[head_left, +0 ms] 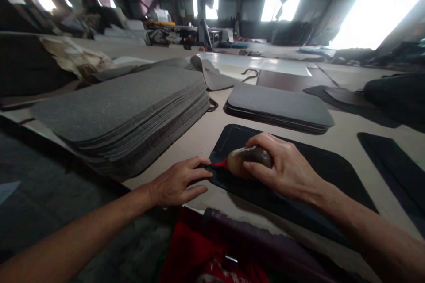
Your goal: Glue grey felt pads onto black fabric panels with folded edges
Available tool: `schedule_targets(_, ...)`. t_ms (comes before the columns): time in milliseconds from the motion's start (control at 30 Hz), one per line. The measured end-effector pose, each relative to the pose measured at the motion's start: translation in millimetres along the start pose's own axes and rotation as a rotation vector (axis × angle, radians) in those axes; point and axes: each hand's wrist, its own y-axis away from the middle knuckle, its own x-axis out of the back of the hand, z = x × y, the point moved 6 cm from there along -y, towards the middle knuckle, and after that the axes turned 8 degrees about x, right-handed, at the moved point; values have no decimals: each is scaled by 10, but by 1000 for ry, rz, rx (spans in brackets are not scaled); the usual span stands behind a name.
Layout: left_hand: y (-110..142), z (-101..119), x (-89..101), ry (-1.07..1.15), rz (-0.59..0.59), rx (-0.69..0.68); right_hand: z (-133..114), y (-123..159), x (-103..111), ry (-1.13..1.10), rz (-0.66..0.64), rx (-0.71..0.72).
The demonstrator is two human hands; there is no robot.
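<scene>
Along the left part of the bench [199,130], next to its near edge, sits a thick stack of grey sheets [142,101], felt-like and speckled on top, with rounded corners and slightly uneven layers showing at the side. Right of it, over the near edge, the left hand [181,181] is open, palm down, fingers loosely spread and gripping nothing; its fingertips lie at the left end of a black panel [318,163], though whether they press on it is hard to tell. Just beside those fingertips is the slim red tip [220,164] of a rounded bottle [249,161], which is held tilted low over the panel's left end, tip toward the left. The bottle looks brownish, smeared and darker toward its base. The right hand [282,166] is curled round that base, partly closed, thumb on the near side and fingers over the top. The panel is smooth and dark, a long shape with rounded corners and a faint line along its border, lying flat near the bench's near edge. Behind it, farther from that edge, rests a shorter stack of smooth grey pieces [279,104], round-cornered too. Farthest right, a flat dark strip [395,172] lies slantwise, with a bulky dark cloth [398,97] beyond it.
</scene>
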Motion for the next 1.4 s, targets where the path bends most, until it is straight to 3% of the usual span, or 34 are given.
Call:
schedule_targets(433,-1,-17,-7,-59,-4,17,-26,-140,-113,70,-78,44)
schedule_targets(967,2,-23,-23,-69,6,-34,-247,-367,-81,202,-190,164)
schedule_targets(1400,-12,-8,-13,-78,-19,-12,-308,-441,-43,215,-249,154)
